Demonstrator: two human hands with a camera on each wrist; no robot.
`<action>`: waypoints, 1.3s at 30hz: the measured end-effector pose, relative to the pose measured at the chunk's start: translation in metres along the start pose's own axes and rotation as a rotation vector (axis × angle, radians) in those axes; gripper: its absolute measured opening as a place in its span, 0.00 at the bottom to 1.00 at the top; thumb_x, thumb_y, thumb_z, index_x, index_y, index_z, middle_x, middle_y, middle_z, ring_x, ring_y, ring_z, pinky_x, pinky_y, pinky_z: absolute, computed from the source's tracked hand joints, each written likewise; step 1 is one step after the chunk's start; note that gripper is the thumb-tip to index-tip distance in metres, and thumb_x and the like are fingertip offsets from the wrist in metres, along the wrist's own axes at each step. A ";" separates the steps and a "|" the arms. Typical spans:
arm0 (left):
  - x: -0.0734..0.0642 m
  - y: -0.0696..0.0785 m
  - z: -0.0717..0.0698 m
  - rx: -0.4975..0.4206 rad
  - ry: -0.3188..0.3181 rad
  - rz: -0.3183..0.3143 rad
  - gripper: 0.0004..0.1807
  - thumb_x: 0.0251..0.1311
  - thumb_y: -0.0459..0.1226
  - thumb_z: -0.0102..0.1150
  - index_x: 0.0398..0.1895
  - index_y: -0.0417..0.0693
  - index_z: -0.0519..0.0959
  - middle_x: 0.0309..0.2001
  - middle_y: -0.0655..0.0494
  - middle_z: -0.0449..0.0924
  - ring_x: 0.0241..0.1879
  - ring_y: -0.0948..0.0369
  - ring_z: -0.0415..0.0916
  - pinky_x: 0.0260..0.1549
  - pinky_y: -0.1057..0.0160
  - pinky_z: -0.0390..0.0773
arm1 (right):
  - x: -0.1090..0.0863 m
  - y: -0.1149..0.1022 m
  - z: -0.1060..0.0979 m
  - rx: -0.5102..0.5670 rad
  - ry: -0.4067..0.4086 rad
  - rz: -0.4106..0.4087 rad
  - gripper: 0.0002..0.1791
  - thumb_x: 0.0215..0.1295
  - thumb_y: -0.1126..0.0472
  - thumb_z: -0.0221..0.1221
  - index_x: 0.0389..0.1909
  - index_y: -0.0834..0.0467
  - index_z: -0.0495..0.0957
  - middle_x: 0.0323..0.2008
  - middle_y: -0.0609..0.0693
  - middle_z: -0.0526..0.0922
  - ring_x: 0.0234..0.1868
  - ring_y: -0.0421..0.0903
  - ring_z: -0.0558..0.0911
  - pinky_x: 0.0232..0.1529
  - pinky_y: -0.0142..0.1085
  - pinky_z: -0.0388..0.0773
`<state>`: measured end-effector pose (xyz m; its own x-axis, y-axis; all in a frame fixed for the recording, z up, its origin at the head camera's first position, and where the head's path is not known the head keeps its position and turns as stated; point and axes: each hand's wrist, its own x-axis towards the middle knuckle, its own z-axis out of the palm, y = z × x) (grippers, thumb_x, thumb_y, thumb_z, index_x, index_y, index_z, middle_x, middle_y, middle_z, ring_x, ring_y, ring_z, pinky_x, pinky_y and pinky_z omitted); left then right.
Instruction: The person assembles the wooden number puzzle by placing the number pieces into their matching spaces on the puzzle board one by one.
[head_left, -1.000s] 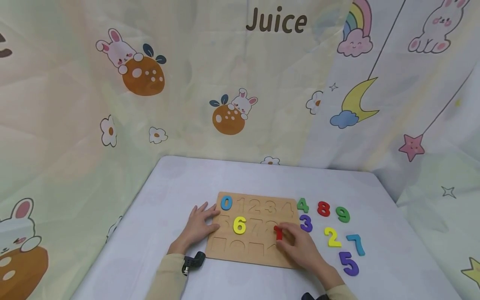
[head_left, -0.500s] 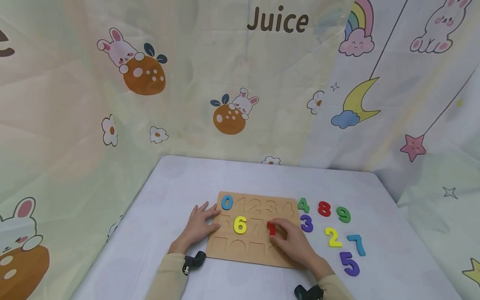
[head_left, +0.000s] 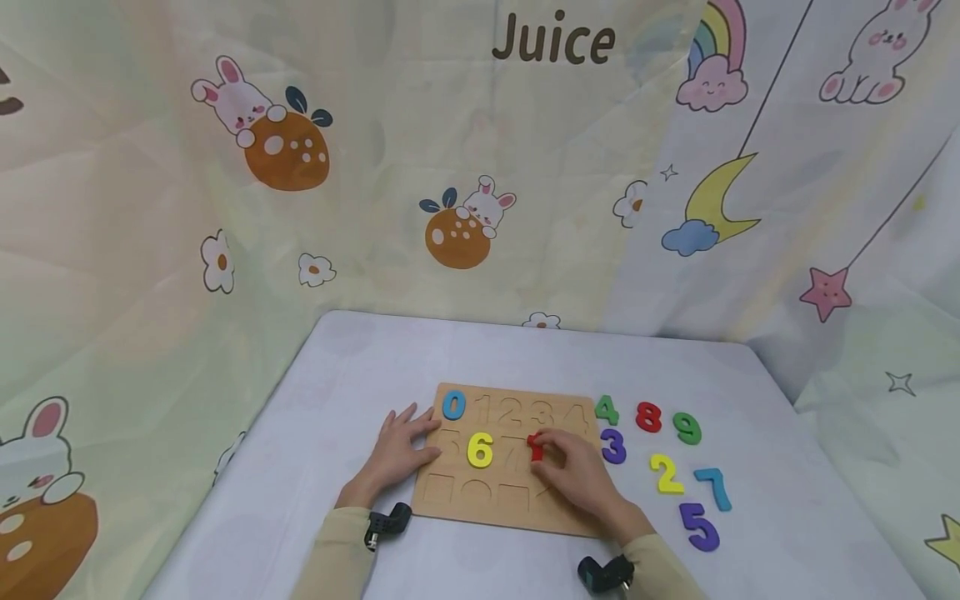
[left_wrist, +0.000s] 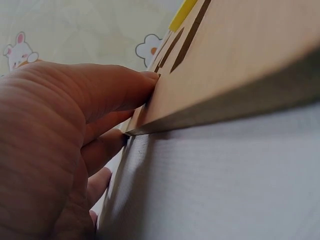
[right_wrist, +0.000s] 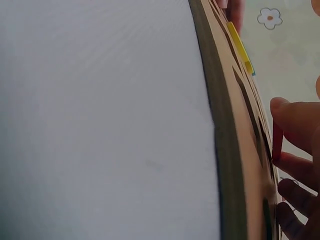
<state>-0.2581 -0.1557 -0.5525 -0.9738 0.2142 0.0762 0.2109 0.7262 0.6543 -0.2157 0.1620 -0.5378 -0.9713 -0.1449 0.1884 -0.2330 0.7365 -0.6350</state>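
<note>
1. The right hand [head_left: 573,475] pinches the red 1 [head_left: 535,447] between thumb and fingers; the piece sits at the fingertips, over the board [head_left: 502,518] — whether it touches the face I cannot tell
2. The left hand [head_left: 396,450] is spread, its thumb and forefinger at the near-left edge of the board, which lies between the two hands
3. To handle the red 1 well, I would hold it lightly by its sides, level and square, with the fingertips high enough that its outline shows past them; even, gentle pressure from the left hand should stop the board sliding
4. The board looks like smooth, pale wood, flat and rectangular, with shallow cut-outs and a darker side edge
5. Between the hands, the yellow 6 [head_left: 472,451] stands proud of the board; the blue 0 [head_left: 446,406] is ahead of the left hand's fingertips, rounded and evenly coloured
6. Right of the right hand lie more chunky, matt-looking numerals — among them the purple 3 [head_left: 618,448], nearest its knuckles, and the angular blue 7 [head_left: 720,492], farther out
</note>
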 end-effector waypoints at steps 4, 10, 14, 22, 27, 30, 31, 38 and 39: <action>-0.001 0.000 0.000 0.000 0.002 0.004 0.27 0.54 0.45 0.69 0.59 0.51 0.79 0.69 0.59 0.68 0.75 0.51 0.48 0.75 0.46 0.34 | 0.003 -0.006 0.002 -0.049 -0.019 -0.026 0.17 0.53 0.52 0.72 0.45 0.45 0.82 0.55 0.42 0.81 0.61 0.48 0.76 0.64 0.50 0.72; -0.001 0.002 -0.001 0.007 0.004 0.011 0.27 0.54 0.45 0.69 0.59 0.50 0.79 0.69 0.58 0.68 0.75 0.50 0.48 0.75 0.46 0.35 | 0.008 -0.016 0.004 -0.044 -0.048 -0.032 0.19 0.55 0.52 0.71 0.48 0.47 0.82 0.56 0.44 0.81 0.61 0.49 0.76 0.64 0.51 0.72; 0.000 0.003 -0.001 -0.005 0.006 0.014 0.27 0.54 0.44 0.69 0.59 0.50 0.79 0.69 0.58 0.68 0.75 0.51 0.48 0.75 0.46 0.34 | 0.015 -0.016 0.008 -0.042 -0.067 -0.034 0.19 0.56 0.52 0.71 0.50 0.45 0.81 0.57 0.43 0.80 0.61 0.49 0.75 0.63 0.51 0.73; 0.002 0.002 -0.002 -0.002 0.009 0.017 0.27 0.54 0.44 0.70 0.59 0.51 0.79 0.69 0.58 0.68 0.75 0.51 0.48 0.75 0.47 0.34 | 0.027 -0.018 0.011 -0.033 -0.074 -0.047 0.21 0.56 0.52 0.70 0.52 0.47 0.81 0.58 0.45 0.80 0.61 0.50 0.75 0.63 0.50 0.73; 0.002 0.001 -0.001 -0.003 0.008 0.020 0.27 0.54 0.44 0.69 0.59 0.51 0.79 0.69 0.58 0.68 0.75 0.51 0.48 0.75 0.47 0.34 | 0.031 -0.020 0.013 -0.028 -0.085 -0.055 0.22 0.57 0.52 0.70 0.53 0.49 0.80 0.59 0.46 0.79 0.62 0.50 0.75 0.64 0.50 0.73; 0.002 0.001 -0.001 -0.011 0.007 0.033 0.27 0.54 0.44 0.69 0.59 0.50 0.79 0.69 0.57 0.68 0.75 0.51 0.48 0.75 0.47 0.34 | 0.034 -0.020 0.014 -0.029 -0.094 -0.053 0.22 0.58 0.53 0.69 0.54 0.49 0.80 0.60 0.46 0.78 0.63 0.50 0.75 0.64 0.50 0.73; 0.002 0.001 -0.001 -0.016 0.008 0.039 0.27 0.54 0.44 0.69 0.59 0.50 0.79 0.69 0.56 0.68 0.75 0.50 0.49 0.75 0.46 0.34 | 0.035 -0.021 0.014 -0.030 -0.097 -0.053 0.22 0.58 0.53 0.69 0.54 0.49 0.80 0.61 0.46 0.78 0.63 0.50 0.75 0.64 0.50 0.73; -0.001 0.001 -0.002 -0.026 -0.004 0.036 0.27 0.54 0.44 0.68 0.59 0.50 0.79 0.69 0.57 0.68 0.75 0.50 0.48 0.75 0.45 0.34 | 0.039 -0.024 0.017 0.001 -0.130 -0.083 0.21 0.58 0.56 0.69 0.54 0.50 0.81 0.60 0.47 0.79 0.63 0.51 0.75 0.64 0.50 0.72; -0.001 0.001 -0.002 -0.027 -0.005 0.033 0.27 0.54 0.44 0.68 0.59 0.50 0.79 0.69 0.57 0.68 0.75 0.50 0.48 0.75 0.45 0.34 | 0.039 -0.025 0.017 0.003 -0.130 -0.087 0.21 0.58 0.56 0.69 0.54 0.51 0.81 0.60 0.47 0.79 0.63 0.51 0.75 0.64 0.50 0.72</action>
<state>-0.2568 -0.1567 -0.5507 -0.9660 0.2407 0.0945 0.2404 0.7011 0.6713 -0.2491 0.1267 -0.5277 -0.9454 -0.2924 0.1440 -0.3162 0.7154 -0.6231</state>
